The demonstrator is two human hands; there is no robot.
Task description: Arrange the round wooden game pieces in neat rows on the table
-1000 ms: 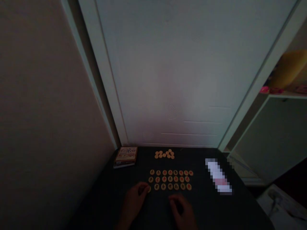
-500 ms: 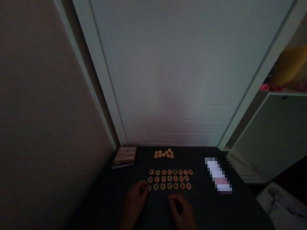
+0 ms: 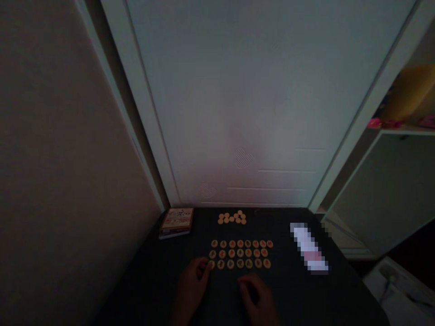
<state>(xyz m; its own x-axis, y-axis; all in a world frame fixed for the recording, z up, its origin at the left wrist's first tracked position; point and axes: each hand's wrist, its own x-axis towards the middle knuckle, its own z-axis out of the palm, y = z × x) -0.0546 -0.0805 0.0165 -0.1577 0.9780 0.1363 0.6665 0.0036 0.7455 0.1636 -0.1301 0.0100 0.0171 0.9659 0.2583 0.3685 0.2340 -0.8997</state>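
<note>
Several round wooden xiangqi pieces (image 3: 240,253) lie in three rows on the dark table, their red or dark characters facing up. My left hand (image 3: 193,280) is at the left end of the nearest row. Its thumb and fingers are pinched at the edge of the end xiangqi piece (image 3: 211,265), partly covering it. My right hand (image 3: 256,296) rests just below the same row, fingers curled in and the tips close together. Whatever lies inside that curl is hidden.
Farther back, several blank-looking round pieces (image 3: 231,218) sit in a loose cluster. A small stack of books or boxes (image 3: 177,219) stands at the back left. A pixelated pale oblong thing (image 3: 309,249) lies on the right. A white panel (image 3: 238,113) rises behind the dark table (image 3: 306,299).
My left hand has shifted very slightly, and more of the end piece in the nearest row now shows at its fingertips. My right hand stays in place.
</note>
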